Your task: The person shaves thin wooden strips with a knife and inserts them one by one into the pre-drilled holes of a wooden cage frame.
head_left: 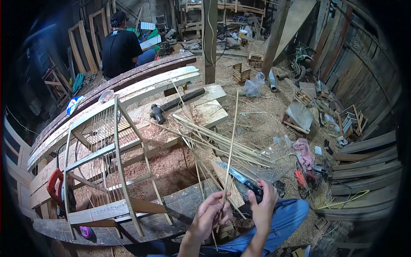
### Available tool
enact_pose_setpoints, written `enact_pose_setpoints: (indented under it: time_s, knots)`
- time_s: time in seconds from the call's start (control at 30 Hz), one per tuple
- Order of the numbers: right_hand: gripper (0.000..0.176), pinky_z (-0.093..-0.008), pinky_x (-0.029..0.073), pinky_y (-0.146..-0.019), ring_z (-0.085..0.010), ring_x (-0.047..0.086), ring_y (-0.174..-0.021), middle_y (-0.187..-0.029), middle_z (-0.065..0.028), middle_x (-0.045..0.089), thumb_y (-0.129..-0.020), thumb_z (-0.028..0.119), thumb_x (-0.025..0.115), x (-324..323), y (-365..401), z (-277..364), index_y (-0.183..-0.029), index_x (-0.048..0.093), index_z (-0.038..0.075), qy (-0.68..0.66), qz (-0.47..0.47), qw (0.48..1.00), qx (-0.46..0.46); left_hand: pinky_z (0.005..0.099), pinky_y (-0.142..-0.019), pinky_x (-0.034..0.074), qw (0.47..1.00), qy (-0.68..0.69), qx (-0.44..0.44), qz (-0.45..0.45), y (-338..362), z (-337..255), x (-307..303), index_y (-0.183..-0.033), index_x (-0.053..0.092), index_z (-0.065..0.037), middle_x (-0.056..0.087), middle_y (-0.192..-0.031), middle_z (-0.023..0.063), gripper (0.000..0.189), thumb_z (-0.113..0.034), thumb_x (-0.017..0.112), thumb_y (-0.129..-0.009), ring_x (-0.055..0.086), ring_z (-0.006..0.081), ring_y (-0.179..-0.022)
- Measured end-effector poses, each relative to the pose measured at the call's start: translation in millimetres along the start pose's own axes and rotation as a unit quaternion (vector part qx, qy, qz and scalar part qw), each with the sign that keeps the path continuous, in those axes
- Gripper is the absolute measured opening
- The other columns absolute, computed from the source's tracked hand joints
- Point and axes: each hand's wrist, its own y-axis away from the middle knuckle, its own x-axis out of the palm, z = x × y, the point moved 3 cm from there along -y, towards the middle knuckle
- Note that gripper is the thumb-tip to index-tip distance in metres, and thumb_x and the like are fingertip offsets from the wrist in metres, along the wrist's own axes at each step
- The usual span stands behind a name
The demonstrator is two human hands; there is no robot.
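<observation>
Left hand (209, 216) pinches thin stick (231, 141), upright over bench (180, 205) near edge. Right hand (262, 203) clenched round knife (233, 172) handle, blade crossing stick above left fingers. Best practice, judged: shallow blade angle, strokes away from fingers, stick braced.

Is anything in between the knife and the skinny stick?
Nothing visible. The left hand pinches the thin stick, the right hand grips the knife, and its blade crosses the stick just above both hands.
</observation>
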Motion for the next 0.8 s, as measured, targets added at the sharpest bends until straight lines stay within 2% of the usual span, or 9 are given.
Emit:
enact_pose_setpoints:
  time_s: [0.07, 0.2, 0.27, 0.4, 0.47, 0.5, 0.57, 0.73, 0.8]
  knots:
    - [0.041, -0.0469, 0.035, -0.106, -0.0318, 0.053, -0.114, -0.114, -0.0099, 0.064, -0.084, 0.014, 0.076, 5.6, -0.1, -5.5, -0.123, 0.063, 0.008, 0.018, 0.001, 1.000, -0.010, 0.0304, -0.077, 0.046, 0.999, 0.032, 0.008, 0.022, -3.5, 1.3, -2.4, -0.142, 0.045, 0.001, 0.049, -0.092, 0.0051, 0.039, -0.009, 0.040, -0.105, 0.047, 0.0124, -0.068]
    - [0.040, -0.0464, 0.036, -0.105, -0.0320, 0.054, -0.112, -0.116, -0.0098, 0.065, -0.082, 0.012, 0.077, 9.3, -4.7, -7.2, -0.120, 0.065, 0.009, -0.003, -0.001, 1.000, 0.029, 0.0316, -0.079, 0.046, 0.999, 0.033, -0.006, 0.010, -9.1, 3.9, -5.8, -0.141, 0.045, 0.000, 0.047, -0.091, 0.0041, 0.039, -0.011, 0.039, -0.104, 0.045, 0.0119, -0.068]
    - [0.036, -0.0407, 0.041, -0.097, -0.0288, 0.056, -0.104, -0.108, -0.0095, 0.066, -0.081, 0.010, 0.077, 10.3, -5.6, -6.8, -0.116, 0.068, 0.007, 0.048, -0.018, 0.998, -0.023, 0.0324, -0.079, 0.047, 0.999, 0.040, -0.004, 0.008, -11.9, 6.3, -8.2, -0.139, 0.045, 0.000, 0.047, -0.092, 0.0042, 0.037, -0.010, 0.039, -0.104, 0.044, 0.0117, -0.069]
    - [0.031, -0.0454, 0.038, -0.102, -0.0296, 0.058, -0.107, -0.107, -0.0075, 0.068, -0.081, 0.009, 0.077, 7.7, -6.1, -0.8, -0.111, 0.070, 0.010, 0.016, 0.028, 0.999, 0.030, 0.0344, -0.079, 0.047, 0.999, 0.038, 0.013, -0.007, -15.5, 11.6, -10.0, -0.136, 0.045, 0.000, 0.045, -0.091, 0.0037, 0.034, -0.009, 0.039, -0.105, 0.043, 0.0115, -0.068]
    - [0.031, -0.0438, 0.040, -0.100, -0.0285, 0.059, -0.105, -0.102, -0.0067, 0.068, -0.081, 0.008, 0.076, 6.8, -6.0, -0.2, -0.111, 0.070, 0.008, 0.014, 0.030, 0.999, 0.023, 0.0314, -0.072, 0.045, 0.998, 0.055, 0.030, -0.024, -13.2, 8.3, -5.2, -0.135, 0.045, -0.002, 0.044, -0.090, 0.0027, 0.031, -0.008, 0.039, -0.105, 0.039, 0.0098, -0.066]
    - [0.031, -0.0438, 0.040, -0.100, -0.0285, 0.059, -0.105, -0.102, -0.0068, 0.068, -0.081, 0.008, 0.076, 5.6, -5.8, -0.4, -0.111, 0.070, 0.008, 0.014, 0.031, 0.999, 0.020, 0.0314, -0.072, 0.045, 0.998, 0.056, 0.033, -0.024, -11.7, 6.5, -6.9, -0.135, 0.045, -0.002, 0.044, -0.090, 0.0027, 0.031, -0.008, 0.039, -0.105, 0.039, 0.0098, -0.066]
    - [0.033, -0.0431, 0.043, -0.098, -0.0310, 0.060, -0.105, -0.104, -0.0101, 0.066, -0.083, 0.007, 0.074, 1.5, -4.2, -1.7, -0.116, 0.069, 0.006, -0.023, 0.031, 0.999, 0.014, 0.0271, -0.063, 0.040, 0.999, 0.051, 0.011, -0.012, -7.8, 3.7, -9.8, -0.132, 0.047, -0.003, 0.042, -0.089, 0.0020, 0.027, -0.012, 0.041, -0.108, 0.036, 0.0080, -0.065]
    - [0.035, -0.0409, 0.046, -0.095, -0.0338, 0.059, -0.104, -0.108, -0.0153, 0.061, -0.090, 0.004, 0.066, -13.8, 1.8, 5.4, -0.124, 0.065, -0.001, -0.094, 0.034, 0.994, 0.035, 0.0236, -0.057, 0.033, 0.999, -0.006, 0.038, -0.033, -1.6, -0.9, -6.5, -0.128, 0.049, -0.003, 0.041, -0.087, 0.0005, 0.025, -0.021, 0.043, -0.111, 0.033, 0.0059, -0.064]
    - [0.032, -0.0386, 0.046, -0.093, -0.0313, 0.059, -0.102, -0.106, -0.0142, 0.061, -0.093, 0.004, 0.064, -19.9, 4.1, 10.1, -0.124, 0.064, -0.003, -0.145, 0.008, 0.989, -0.020, 0.0230, -0.057, 0.032, 0.998, -0.029, 0.053, -0.030, 1.4, -2.6, -4.7, -0.127, 0.050, -0.003, 0.041, -0.085, -0.0005, 0.026, -0.023, 0.043, -0.112, 0.032, 0.0052, -0.064]
